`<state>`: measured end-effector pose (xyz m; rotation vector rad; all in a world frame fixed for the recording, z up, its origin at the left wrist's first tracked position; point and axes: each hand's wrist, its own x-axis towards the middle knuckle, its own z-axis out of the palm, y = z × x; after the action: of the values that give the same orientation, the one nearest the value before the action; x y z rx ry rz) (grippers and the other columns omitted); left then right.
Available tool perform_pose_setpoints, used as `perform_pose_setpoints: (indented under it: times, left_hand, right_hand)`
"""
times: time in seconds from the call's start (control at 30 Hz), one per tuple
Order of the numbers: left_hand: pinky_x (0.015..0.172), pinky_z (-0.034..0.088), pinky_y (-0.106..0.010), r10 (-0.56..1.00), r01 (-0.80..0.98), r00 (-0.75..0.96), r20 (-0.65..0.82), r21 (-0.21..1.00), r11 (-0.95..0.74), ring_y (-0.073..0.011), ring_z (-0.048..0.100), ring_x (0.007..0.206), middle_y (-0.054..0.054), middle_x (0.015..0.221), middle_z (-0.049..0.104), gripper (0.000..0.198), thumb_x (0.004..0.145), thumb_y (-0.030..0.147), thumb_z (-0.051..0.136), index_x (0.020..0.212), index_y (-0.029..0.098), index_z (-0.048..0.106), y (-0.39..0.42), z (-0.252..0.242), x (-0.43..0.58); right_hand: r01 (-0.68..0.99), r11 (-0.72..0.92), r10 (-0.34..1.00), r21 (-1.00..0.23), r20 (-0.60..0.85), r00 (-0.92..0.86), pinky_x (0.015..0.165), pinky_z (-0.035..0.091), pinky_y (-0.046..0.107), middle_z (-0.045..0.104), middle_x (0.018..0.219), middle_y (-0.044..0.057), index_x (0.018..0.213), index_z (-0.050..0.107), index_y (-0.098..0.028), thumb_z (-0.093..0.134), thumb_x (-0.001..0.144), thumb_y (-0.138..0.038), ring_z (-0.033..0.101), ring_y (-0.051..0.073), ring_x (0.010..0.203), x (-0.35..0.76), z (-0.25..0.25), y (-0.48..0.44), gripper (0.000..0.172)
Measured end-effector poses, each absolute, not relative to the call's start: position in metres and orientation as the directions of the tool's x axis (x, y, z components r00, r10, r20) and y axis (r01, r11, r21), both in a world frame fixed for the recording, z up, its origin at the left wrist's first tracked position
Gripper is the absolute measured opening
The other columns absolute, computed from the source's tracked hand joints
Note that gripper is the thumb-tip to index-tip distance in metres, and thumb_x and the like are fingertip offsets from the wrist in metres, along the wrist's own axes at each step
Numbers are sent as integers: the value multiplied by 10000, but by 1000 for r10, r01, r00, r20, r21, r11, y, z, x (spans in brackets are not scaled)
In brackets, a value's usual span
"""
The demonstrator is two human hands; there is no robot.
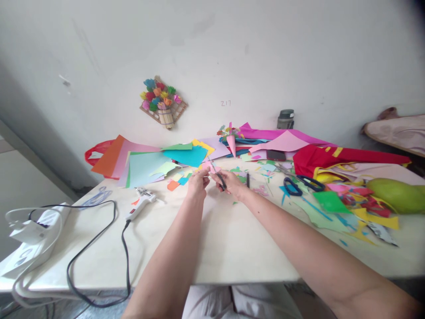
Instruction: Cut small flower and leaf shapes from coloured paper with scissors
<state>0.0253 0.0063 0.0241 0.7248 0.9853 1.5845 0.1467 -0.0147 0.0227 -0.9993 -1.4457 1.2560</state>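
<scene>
My right hand (229,182) is closed on the dark handles of a pair of scissors (220,179), whose blades point up and to the left. A small piece of pink paper (212,168) is pinched in the fingers of my left hand (198,181), right at the scissor blades. Part of the paper is hidden by fingers and blades. Both hands are close together above the middle of the table (229,248). Coloured paper scraps (183,180) lie around them, and a pink paper cone with small paper flowers (231,144) stands behind.
A white glue gun (142,204) with a black cord lies left, near a power strip (49,230). Coloured sheets (146,166) are spread at the back left. Large blue-handled scissors (292,186), a phone (276,155), red cloth (310,159) and a green fruit-like object (395,195) lie right.
</scene>
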Motion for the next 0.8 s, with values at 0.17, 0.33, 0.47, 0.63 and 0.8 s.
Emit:
perform_pose_setpoints:
  times: [0.17, 0.33, 0.47, 0.63, 0.8]
  left_hand:
    - [484, 320, -205, 977, -464, -209, -32, 883, -70, -24, 383, 425, 48, 539, 500, 271, 487, 219, 785, 602, 137, 554, 5, 24, 25]
    - [487, 324, -204, 976, -465, -214, -41, 883, -65, -25, 389, 427, 44, 534, 502, 246, 497, 211, 771, 597, 137, 560, 5, 24, 26]
    - [487, 326, -200, 977, -463, -208, -43, 884, -59, -26, 398, 429, 45, 539, 506, 255, 487, 211, 772, 609, 134, 562, 5, 24, 26]
    - [470, 308, -192, 980, -456, -197, -38, 888, -58, -11, 351, 411, 64, 526, 481, 307, 460, 238, 793, 607, 133, 545, 8, 24, 24]
    - [482, 331, -200, 991, -391, -137, 0, 919, -54, -17, 347, 426, 65, 541, 471, 325, 441, 273, 804, 599, 137, 554, 9, 23, 15]
  right_hand:
    - [-36, 146, 964, -989, 151, -217, 348, 245, 175, 489, 498, -54, 759, 548, -160, 681, 649, -509, 432, 59, 395, 146, 22, -13, 389]
    - [-40, 150, 964, -988, 156, -217, 356, 251, 181, 479, 491, -61, 766, 547, -162, 686, 643, -506, 418, 57, 386, 146, 22, -13, 391]
    - [-51, 141, 966, -989, 149, -213, 361, 254, 182, 477, 485, -66, 759, 538, -166, 697, 635, -490, 411, 55, 380, 146, 20, -11, 382]
    - [-113, 141, 966, -984, 161, -200, 374, 288, 188, 454, 467, -77, 736, 530, -170, 719, 611, -457, 408, 57, 382, 143, 15, -7, 365]
    - [-79, 126, 974, -989, 139, -178, 361, 289, 178, 490, 486, -58, 742, 558, -171, 711, 641, -438, 430, 57, 387, 149, 20, -5, 323]
